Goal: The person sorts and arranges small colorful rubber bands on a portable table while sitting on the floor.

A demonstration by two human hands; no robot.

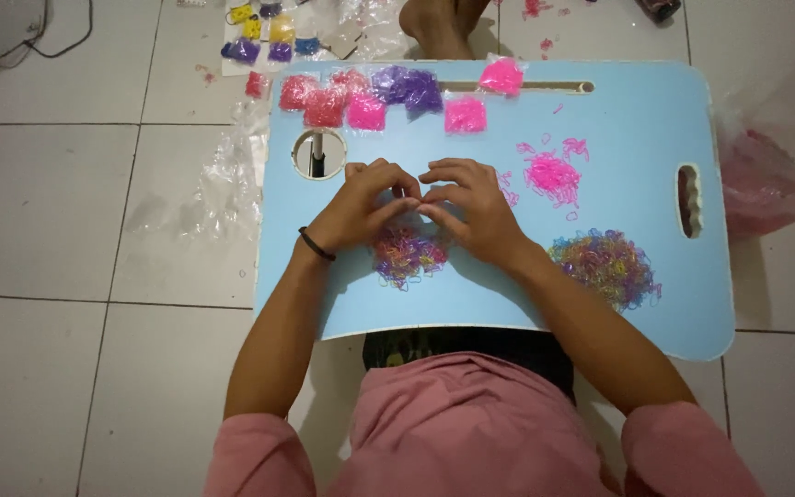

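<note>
- Here, seen from above, a person in a pink top sits on a white tiled floor (66,212) with a light blue rectangular lap tray (637,129) across their legs; every place below is told from that tray.
- The left hand (361,207), a black band at its wrist, and the right hand (471,210) meet fingertip to fingertip at the tray's middle.
- Both hands are curled with the fingers pinched together; whether they grasp anything is hidden, so I cannot tell.
- A small heap of tiny multicoloured elastic loops (405,254) lies on the tray just under the hands, touching them.
- A bigger heap of multicoloured elastic loops (607,265) sits toward the tray's right side.
- A scatter of bright pink elastic loops (552,173) lies above that heap, near the tray's middle.
- Small clear packets filled with red, pink and purple loops (365,97) line the tray's far edge.
- Crumpled clear plastic wrap (227,184) lies on the floor just beside the tray's left edge.
</note>
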